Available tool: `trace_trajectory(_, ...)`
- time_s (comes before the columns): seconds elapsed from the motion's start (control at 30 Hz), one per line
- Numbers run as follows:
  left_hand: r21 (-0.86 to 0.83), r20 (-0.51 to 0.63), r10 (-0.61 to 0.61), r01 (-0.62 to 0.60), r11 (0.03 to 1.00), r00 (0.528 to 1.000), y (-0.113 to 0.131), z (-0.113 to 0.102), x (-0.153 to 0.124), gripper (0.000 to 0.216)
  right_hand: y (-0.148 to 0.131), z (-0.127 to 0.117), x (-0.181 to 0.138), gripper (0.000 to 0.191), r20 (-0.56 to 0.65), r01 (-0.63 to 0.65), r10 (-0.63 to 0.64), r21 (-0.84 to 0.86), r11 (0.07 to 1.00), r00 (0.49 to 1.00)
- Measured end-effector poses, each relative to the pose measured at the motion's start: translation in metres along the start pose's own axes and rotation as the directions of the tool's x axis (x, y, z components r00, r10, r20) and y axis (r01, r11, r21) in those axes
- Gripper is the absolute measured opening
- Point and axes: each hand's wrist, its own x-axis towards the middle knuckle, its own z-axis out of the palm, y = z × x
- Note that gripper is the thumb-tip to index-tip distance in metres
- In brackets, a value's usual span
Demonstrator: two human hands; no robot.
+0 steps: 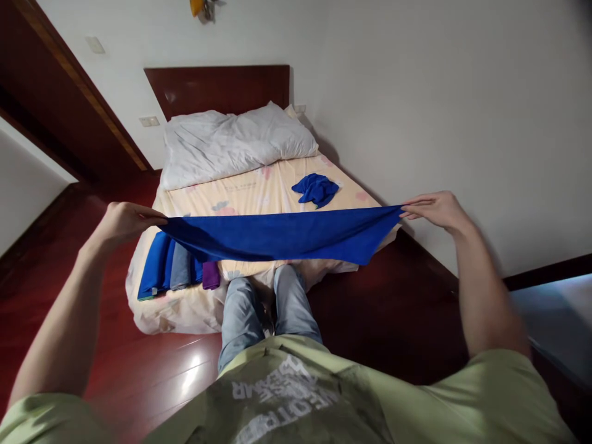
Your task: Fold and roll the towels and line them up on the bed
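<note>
A blue towel point(277, 237) is stretched out sideways in the air between my two hands, over the near end of the bed. My left hand point(127, 219) pinches its left upper corner, and my right hand point(435, 209) pinches the right upper corner. The top edge is pulled nearly straight while the lower part hangs loose. Below its left end lie several folded towels in a row: blue ones point(155, 268), a grey one point(180, 269) and a purple one point(211, 275). Farther back on the right of the mattress, another blue cloth point(316, 188) lies crumpled.
The bed point(194, 314) has a cream patterned sheet, a white quilt point(235, 139) bunched at the far end and a dark wooden headboard point(226, 89). A white wall point(453, 123) rises on the right. Dark red flooring point(152, 376) surrounds the bed; a door point(69, 92) stands left.
</note>
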Motion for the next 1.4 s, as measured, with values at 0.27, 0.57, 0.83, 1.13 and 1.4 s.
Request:
trace_trajectory(0.27, -0.091, 0.404, -0.084, 0.132, 0.987, 0.911, -0.019, 0.054, 0.036, 0.060, 0.032, 0.011, 0.069, 0.029, 0.139, -0.185, 0.186, -0.022, 0.982, 0.973)
trace_trajectory(0.57, -0.150, 0.238, -0.310, 0.350, 0.925, 0.921, 0.002, 0.136, 0.076, 0.016, 0.043, 0.114, 0.175, 0.009, 0.102, -0.018, 0.040, -0.213, 0.977, 0.994)
trace_trajectory(0.83, -0.293, -0.433, -0.299, 0.181, 0.939, 0.850, -0.009, 0.164, 0.081, 0.040, 0.055, 0.137, 0.206, 0.021, -0.044, 0.464, -0.514, -0.369, 0.806, 0.857)
trace_trajectory(1.13, -0.163, -0.016, -0.061, 0.057, 0.985, 0.998, -0.042, 0.280, -0.024, 0.038, 0.196, 0.199, 0.160, 0.020, -0.001, 0.204, -0.207, -0.171, 0.964, 0.978)
trace_trajectory(1.4, -0.064, 0.379, 0.072, -0.052, 0.997, 0.923, -0.048, 0.346, -0.098, 0.033, 0.304, 0.227, 0.090, 0.022, 0.245, 0.004, 0.089, -0.356, 0.935, 0.966)
